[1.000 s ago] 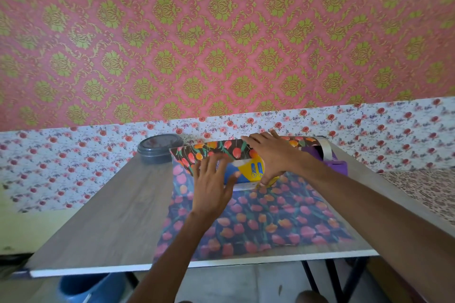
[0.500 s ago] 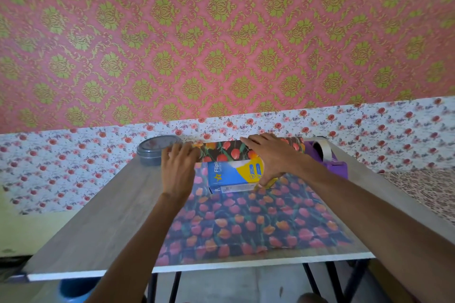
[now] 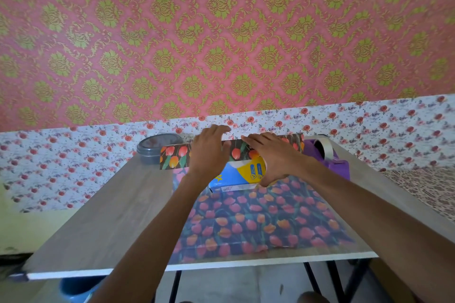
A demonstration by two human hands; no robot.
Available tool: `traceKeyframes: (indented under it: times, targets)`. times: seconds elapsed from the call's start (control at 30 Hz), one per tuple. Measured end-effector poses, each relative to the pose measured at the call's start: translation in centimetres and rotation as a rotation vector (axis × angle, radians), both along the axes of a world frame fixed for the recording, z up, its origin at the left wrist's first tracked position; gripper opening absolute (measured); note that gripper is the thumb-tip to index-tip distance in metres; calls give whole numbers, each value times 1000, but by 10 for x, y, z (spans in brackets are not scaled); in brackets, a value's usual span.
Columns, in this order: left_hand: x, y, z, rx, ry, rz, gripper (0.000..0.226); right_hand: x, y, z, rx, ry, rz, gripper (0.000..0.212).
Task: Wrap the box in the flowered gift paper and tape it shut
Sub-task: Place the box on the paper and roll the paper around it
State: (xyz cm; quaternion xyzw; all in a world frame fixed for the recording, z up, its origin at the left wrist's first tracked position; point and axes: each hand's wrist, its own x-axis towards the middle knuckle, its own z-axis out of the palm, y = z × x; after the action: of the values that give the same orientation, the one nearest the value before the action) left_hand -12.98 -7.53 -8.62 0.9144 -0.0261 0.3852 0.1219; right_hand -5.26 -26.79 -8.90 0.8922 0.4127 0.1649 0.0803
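A blue and yellow box (image 3: 242,174) lies on the flowered gift paper (image 3: 258,224), which is spread on the table. The paper's far edge is folded up and over the box's far side as a tulip-printed flap (image 3: 172,156). My left hand (image 3: 209,152) lies flat on that flap, fingers straight and reaching over its top edge. My right hand (image 3: 273,155) presses the flap onto the box with straight fingers, its thumb down by the box's right end. A purple tape dispenser (image 3: 330,158) stands just right of the box.
A dark round lidded container (image 3: 155,149) sits at the table's far left, touching the flap's end. The grey table (image 3: 103,216) stands against a flowered wall. A blue bucket (image 3: 76,289) is under the table's front left.
My left hand moved from the flap's left end to its middle, next to my right hand. The flap now stands higher over the box. The camera moved closer.
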Motion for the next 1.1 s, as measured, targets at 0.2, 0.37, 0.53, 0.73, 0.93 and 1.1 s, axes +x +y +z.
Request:
traceKeyframes:
  times: [0.2,0.37,0.53,0.73,0.93,1.1]
  targets:
    - [34,-6,-22,132,219,63,37,8,-10,-6,-53,29,-14,137]
    - [35,-9,-17,113,240,65,37,3,-38,-39,54,-159,59,105]
    - [24,-11,-15,212,308,94,44,-11,-45,-43,210,-178,115,63]
    - [-7,-19,-44,245,279,76,63,-28,-28,-27,382,-82,76,34]
    - [-6,-13,-46,179,241,40,44,-22,-26,-34,311,-94,65,50]
    - [-5,-13,-40,219,276,35,51,-13,-30,-40,291,-155,43,62]
